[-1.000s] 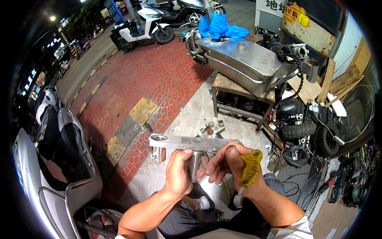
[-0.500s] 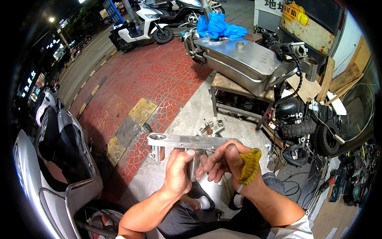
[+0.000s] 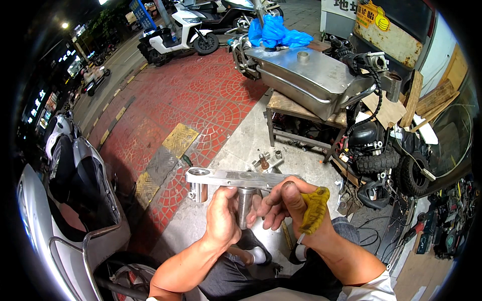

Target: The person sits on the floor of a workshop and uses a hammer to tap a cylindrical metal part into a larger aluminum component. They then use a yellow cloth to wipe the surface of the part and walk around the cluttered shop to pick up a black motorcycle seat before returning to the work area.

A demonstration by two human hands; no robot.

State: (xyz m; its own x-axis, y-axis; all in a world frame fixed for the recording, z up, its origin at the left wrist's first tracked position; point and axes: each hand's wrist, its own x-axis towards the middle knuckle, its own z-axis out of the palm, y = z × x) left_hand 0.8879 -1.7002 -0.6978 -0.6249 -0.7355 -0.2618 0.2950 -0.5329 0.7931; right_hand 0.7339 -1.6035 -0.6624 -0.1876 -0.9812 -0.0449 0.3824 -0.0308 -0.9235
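Observation:
In front of me hangs a flat silver fork clamp (image 3: 236, 177) with a ring at its left end and a metal tube (image 3: 245, 204) standing below its middle. A second, shorter cylinder (image 3: 198, 192) shows under the ring. Held close around the tube's left side is my left hand (image 3: 222, 215), its thumb up by the clamp. My right hand (image 3: 291, 205) grips the clamp's right end, fingers curled below it. Tucked in that hand is a yellow-handled tool (image 3: 315, 210) with a thin metal shaft pointing down toward me; its exact kind is unclear.
Small metal parts (image 3: 264, 161) lie on the concrete beyond the clamp. A wooden-topped stand (image 3: 281, 106) bears a metal vehicle body (image 3: 301, 75). A silver scooter (image 3: 85, 200) stands close on my left. Tyres (image 3: 412, 173) and tools (image 3: 449, 236) crowd the right.
My left thumb has shifted slightly left and up, baring more of the tube. The clamp and my right hand look nearly still. A rider has appeared on the road at far left.

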